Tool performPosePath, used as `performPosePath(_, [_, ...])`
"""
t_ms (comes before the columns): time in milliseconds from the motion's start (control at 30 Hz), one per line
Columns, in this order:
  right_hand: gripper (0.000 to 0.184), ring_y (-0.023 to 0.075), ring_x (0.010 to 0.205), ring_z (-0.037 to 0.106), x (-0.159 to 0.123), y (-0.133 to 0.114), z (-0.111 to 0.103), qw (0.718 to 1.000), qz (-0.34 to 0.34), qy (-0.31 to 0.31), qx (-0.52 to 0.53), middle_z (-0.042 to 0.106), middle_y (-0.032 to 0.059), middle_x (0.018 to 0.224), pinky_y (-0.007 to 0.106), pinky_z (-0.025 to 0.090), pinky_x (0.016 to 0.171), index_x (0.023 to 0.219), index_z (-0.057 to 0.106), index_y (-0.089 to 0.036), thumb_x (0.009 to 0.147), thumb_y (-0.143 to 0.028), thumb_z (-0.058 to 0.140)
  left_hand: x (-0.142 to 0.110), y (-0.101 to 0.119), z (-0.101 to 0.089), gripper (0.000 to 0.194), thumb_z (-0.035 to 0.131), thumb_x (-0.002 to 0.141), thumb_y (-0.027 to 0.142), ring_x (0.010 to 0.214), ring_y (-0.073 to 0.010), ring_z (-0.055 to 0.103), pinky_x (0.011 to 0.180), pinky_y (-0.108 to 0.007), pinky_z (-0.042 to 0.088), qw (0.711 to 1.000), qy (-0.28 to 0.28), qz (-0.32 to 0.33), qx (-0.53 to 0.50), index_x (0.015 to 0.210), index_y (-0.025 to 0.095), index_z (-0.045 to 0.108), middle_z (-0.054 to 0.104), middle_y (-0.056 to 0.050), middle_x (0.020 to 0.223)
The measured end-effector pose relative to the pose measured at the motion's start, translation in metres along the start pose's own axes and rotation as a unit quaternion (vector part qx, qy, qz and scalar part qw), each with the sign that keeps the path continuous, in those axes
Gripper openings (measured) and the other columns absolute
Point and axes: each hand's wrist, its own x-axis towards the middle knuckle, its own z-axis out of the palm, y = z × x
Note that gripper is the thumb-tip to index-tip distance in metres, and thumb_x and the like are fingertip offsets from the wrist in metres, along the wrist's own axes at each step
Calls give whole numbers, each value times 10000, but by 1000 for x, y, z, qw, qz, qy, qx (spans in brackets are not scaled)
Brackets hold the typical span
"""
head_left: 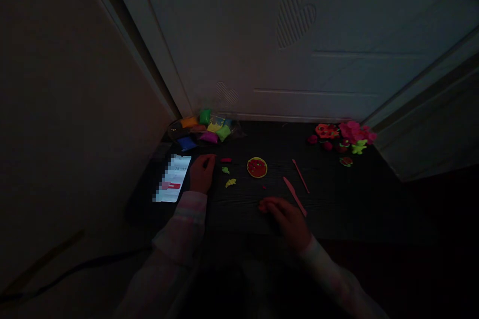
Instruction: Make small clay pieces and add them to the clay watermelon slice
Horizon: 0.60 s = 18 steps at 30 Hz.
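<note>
In the dim head view, my left hand (202, 174) rests on the dark table with its fingers curled closed; whether anything is inside is hidden. My right hand (287, 219) is closed near the front edge, fingertips pinched together, and what they may hold is too dark to make out. Just beyond those fingertips lies a tiny red bit (265, 188). A round red piece with a yellow rim and small green specks (257, 167) lies between the hands, farther back. Beside my left hand are a red block (225, 160), a green lump (225, 170) and a yellow piece (230, 183).
A pink plastic knife (295, 196) and a thin pink stick tool (301, 176) lie right of centre. Colourful clay packets (208, 132) sit at the back left. A lit phone (175, 179) lies left. Pink flower-like shapes (354, 132) stand back right, before a white panel (262, 60).
</note>
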Motion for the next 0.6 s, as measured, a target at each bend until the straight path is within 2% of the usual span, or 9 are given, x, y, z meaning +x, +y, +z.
performPosePath(67, [264,137,765,603,0,0,0,1000,-2,1,13,656,37,805,298,435,752,904,547,-183,799,-383,409,0,0,0,223,435,766,314,809,-160,556,748,-292,430,1000,1,-2,-2,810,173,603,611,-30,832])
performPosePath(133, [248,130,695,601,0,2,1,1000,1,-3,10,649,23,724,282,443,693,840,540,-181,795,-388,411,0,0,0,225,432,768,314,815,-160,555,752,-292,428,1000,3,-3,-4,816,174,602,612,-30,839])
performPosePath(233, [196,117,557,549,0,3,2,1000,12,10,-23,579,-21,576,240,417,547,681,508,-187,697,-377,555,0,-1,0,227,434,766,317,816,-162,554,749,-291,425,1000,7,-3,-6,815,172,602,613,-32,844])
performPosePath(333, [228,112,554,515,0,3,1,997,-1,42,-58,543,-29,576,226,394,522,605,489,-186,605,-353,644,0,-1,1,226,439,764,320,802,-163,555,736,-291,425,1000,9,-2,-8,807,172,603,615,-31,827])
performPosePath(500, [195,126,686,553,0,-1,-1,998,-31,-4,-63,605,7,693,244,409,645,758,566,-182,759,-353,470,0,0,0,219,439,763,315,804,-165,552,742,-295,418,1000,10,2,-11,796,178,606,615,-30,823])
performPosePath(600, [281,110,578,514,-1,-2,-1,995,-45,3,-84,549,-11,571,228,386,560,646,532,-183,802,-361,380,-1,1,-1,221,437,763,316,804,-165,551,742,-293,416,1000,10,3,-14,798,176,605,614,-32,823])
